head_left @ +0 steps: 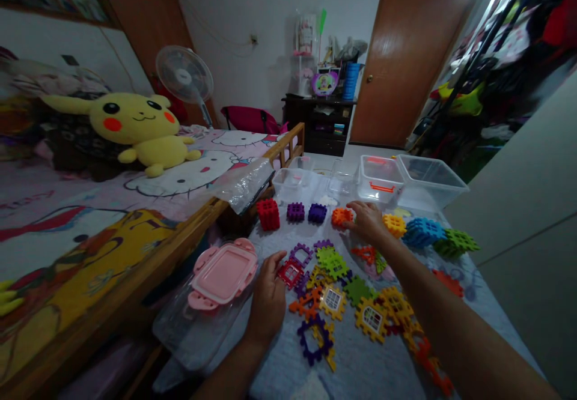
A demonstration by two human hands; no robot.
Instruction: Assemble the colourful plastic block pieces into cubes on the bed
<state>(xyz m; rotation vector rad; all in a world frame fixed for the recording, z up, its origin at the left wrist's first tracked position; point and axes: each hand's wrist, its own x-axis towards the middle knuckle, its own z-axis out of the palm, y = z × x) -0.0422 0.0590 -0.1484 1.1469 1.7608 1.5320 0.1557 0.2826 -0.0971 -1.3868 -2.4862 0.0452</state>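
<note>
My right hand point(366, 223) reaches to the back of the table, its fingers closed on a small stack of orange interlocking tiles point(341, 217). Nearer to me, my left hand point(269, 289) has its fingertips at the left edge of a red window tile point(291, 274), apparently pinching it. Loose notched tiles lie in a heap between my hands, among them a lime green tile point(332, 262), a yellow window tile point(332, 301) and a dark purple frame point(314, 340). Standing in a row are stacks of red tiles point(268, 214), purple tiles point(296, 212), dark blue tiles point(317, 213), yellow tiles point(395, 226), blue tiles point(422, 232) and green tiles point(456, 242).
Clear plastic boxes point(381, 178) stand along the far edge. At left, a pink lid point(226, 272) lies on a clear container point(189, 337). A wooden bed rail point(189, 232) borders the table's left side, with clear plastic wrap point(250, 184) over it.
</note>
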